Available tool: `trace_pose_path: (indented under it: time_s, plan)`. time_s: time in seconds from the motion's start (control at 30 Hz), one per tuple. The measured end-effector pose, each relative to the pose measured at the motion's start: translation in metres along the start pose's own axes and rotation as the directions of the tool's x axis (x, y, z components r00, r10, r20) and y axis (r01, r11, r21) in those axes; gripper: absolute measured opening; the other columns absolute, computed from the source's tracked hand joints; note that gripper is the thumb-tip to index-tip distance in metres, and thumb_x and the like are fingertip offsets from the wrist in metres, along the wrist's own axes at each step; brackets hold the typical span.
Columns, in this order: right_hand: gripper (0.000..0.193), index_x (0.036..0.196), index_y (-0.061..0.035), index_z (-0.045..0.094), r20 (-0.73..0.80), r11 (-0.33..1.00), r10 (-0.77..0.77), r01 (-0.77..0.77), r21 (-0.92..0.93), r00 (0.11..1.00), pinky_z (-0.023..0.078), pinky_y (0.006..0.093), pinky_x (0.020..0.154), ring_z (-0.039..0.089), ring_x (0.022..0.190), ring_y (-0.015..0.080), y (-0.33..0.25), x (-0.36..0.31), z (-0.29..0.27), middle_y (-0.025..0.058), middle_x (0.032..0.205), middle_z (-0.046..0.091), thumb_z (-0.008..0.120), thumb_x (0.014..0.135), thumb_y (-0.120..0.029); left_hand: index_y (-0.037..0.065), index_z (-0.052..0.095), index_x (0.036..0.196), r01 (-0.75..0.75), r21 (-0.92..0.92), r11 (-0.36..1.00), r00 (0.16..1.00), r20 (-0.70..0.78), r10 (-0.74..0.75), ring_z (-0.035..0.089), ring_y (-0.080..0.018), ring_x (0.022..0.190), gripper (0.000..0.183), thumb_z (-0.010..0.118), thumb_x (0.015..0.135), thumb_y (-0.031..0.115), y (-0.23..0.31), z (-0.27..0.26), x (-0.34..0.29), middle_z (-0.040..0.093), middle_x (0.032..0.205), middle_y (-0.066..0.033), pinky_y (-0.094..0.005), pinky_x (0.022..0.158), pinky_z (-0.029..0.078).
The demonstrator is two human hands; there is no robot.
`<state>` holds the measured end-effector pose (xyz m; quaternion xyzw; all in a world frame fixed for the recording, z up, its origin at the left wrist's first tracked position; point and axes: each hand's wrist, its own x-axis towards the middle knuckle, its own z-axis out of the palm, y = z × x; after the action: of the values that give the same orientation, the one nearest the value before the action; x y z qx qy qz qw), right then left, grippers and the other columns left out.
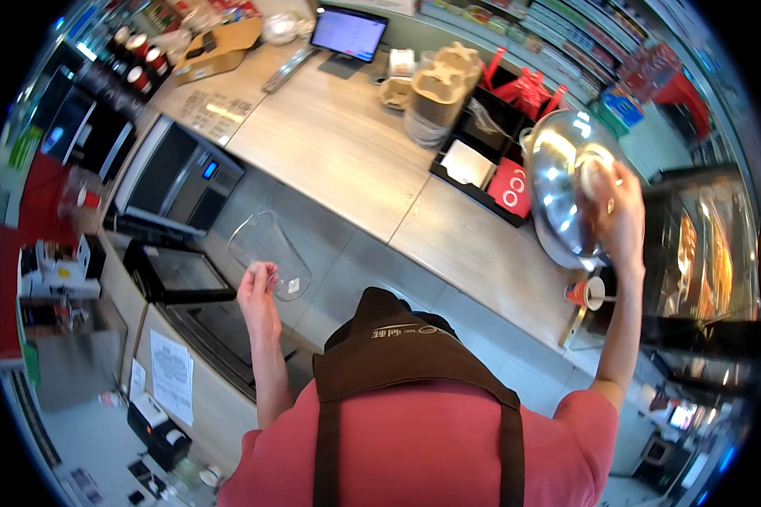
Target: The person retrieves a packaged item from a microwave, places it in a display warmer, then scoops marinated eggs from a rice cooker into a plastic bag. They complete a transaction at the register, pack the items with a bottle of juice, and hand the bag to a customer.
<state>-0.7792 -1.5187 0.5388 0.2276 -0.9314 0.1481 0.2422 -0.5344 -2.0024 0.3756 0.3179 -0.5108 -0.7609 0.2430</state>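
My left hand [260, 294] is closed on a clear pitcher [268, 241], which it holds tilted over the floor to the left of my body. Nothing shows inside the pitcher. On the right, the fingers of my right hand [624, 215] are wrapped about the knob of a shiny domed metal lid [560, 182]. Beneath the lid, part of a round pot [555, 247] shows at the counter's right end. Whether the lid rests on the pot or is raised, I cannot tell. A paper cup [583, 292] stands just below my right hand.
Along the wooden counter [330, 144] are a black organizer [484, 201], stacked cardboard cup carriers [438, 91] and a tablet [349, 34]. A glass-fronted warmer [702, 245] stands at the right. A metal machine [177, 182] sits under the counter at left.
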Motion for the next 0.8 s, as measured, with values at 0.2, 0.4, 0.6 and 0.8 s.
trace_pose_path:
  time_s: [0.2,0.4,0.6,0.8]
  plan:
    - [0.048,0.121,-0.0089,0.062,0.229,0.872,-0.465,0.398,0.287,0.855,0.051,0.0455,0.090,0.054,0.111,0.0411,-0.104,-0.004,0.122,0.0269,0.122,0.054,0.070,0.074,-0.006,0.005,0.063,0.101,-0.023,-0.033,0.999,0.997,-0.078,0.020,0.059,-0.0101,0.093,0.014,0.058,0.098,0.018,0.003,-0.005,-0.015,0.064,0.098,-0.0023,-0.0250,0.084,0.046]
    - [0.038,0.119,-0.0105,0.061,0.263,0.727,-0.667,0.529,0.439,0.697,0.053,0.0431,0.086,0.053,0.113,0.0363,-0.174,0.014,0.255,0.0191,0.122,0.053,0.065,0.081,-0.009,0.005,0.063,0.099,-0.093,-0.049,0.994,0.978,-0.192,0.082,0.059,-0.0105,0.091,0.013,0.057,0.098,0.017,0.015,-0.022,-0.032,0.064,0.096,-0.0026,-0.0258,0.084,0.045]
    - [0.043,0.118,-0.0114,0.062,0.323,0.753,-0.640,0.485,0.445,0.697,0.050,0.0440,0.089,0.053,0.114,0.0393,-0.197,0.040,0.331,0.0211,0.123,0.053,0.068,0.076,-0.004,0.004,0.062,0.097,-0.173,-0.057,0.983,0.946,-0.289,0.149,0.058,-0.0113,0.092,0.013,0.057,0.096,0.015,0.033,-0.067,-0.023,0.064,0.094,-0.0038,-0.0265,0.086,0.043]
    - [0.049,0.119,-0.0106,0.060,0.410,0.809,-0.575,0.421,0.409,0.708,0.047,0.0440,0.096,0.051,0.117,0.0403,-0.200,0.055,0.372,0.0222,0.128,0.051,0.066,0.073,0.006,0.002,0.063,0.096,-0.201,-0.062,0.978,0.916,-0.364,0.166,0.058,-0.0130,0.094,0.012,0.055,0.094,0.011,0.051,-0.126,0.027,0.063,0.096,-0.0048,-0.0278,0.089,0.043]
